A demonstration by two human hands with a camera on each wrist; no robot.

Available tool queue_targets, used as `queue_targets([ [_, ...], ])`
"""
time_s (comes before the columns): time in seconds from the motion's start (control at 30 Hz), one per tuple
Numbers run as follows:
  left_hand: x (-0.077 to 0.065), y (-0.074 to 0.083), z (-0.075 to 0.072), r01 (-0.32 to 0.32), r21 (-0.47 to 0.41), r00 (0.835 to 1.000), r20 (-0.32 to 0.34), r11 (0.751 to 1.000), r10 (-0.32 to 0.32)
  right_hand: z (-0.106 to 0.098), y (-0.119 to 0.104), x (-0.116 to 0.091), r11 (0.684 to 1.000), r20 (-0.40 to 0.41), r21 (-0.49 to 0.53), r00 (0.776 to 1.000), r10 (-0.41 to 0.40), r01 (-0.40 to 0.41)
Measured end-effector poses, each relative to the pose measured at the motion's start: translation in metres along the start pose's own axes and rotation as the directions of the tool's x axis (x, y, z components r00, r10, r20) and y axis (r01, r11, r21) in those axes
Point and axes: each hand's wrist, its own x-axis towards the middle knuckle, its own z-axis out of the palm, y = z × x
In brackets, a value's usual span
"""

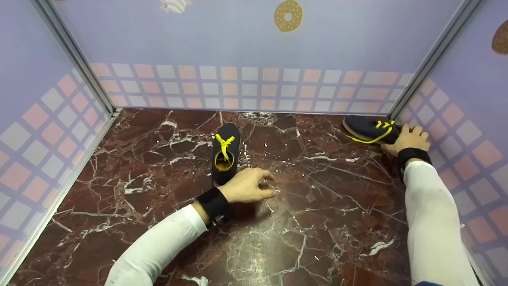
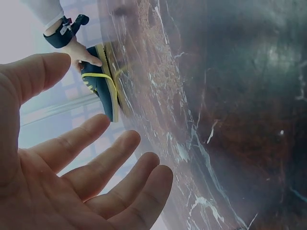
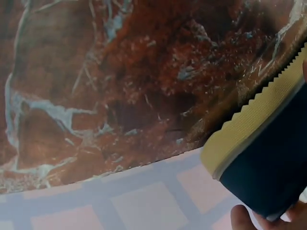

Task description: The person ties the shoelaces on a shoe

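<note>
A dark shoe (image 1: 373, 129) with yellow laces lies in the back right corner, toe to the left. My right hand (image 1: 410, 140) grips it round the heel, and one lace trails loose along its side. In the right wrist view the heel of this shoe (image 3: 268, 158) shows its pale ridged sole, with fingertips against the upper. A matching shoe (image 1: 228, 137) stands left of centre, toe to the back wall, its yellow lace tied in a bow. Just in front of its heel, my left hand (image 1: 248, 186) hovers with loosely curved fingers, holding nothing; its palm shows in the left wrist view.
The dark red marbled surface (image 1: 317, 222) has white veins and small pale specks. A lilac back wall (image 1: 238, 43) with pink and white squares closes it off behind. Similar panels stand left and right, with grey metal posts (image 1: 432, 55) at the corners.
</note>
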Motion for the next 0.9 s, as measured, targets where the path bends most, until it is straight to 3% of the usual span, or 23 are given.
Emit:
queue_targets([
  [0.2,0.001,0.003,0.002,0.016,-0.021,1.0,0.013,1.0,-0.016,0.004,-0.002,-0.002,0.999,-0.032,0.025,0.999,0.027,-0.026],
  [0.67,0.004,0.004,0.009,0.053,-0.097,0.997,0.066,0.994,-0.046,0.005,0.006,0.0,0.999,-0.008,0.036,1.0,0.025,-0.024],
  [0.9,0.005,0.001,0.012,0.057,-0.099,0.997,0.052,0.993,-0.052,0.004,0.002,-0.001,1.0,-0.006,-0.001,1.0,0.018,-0.018],
])
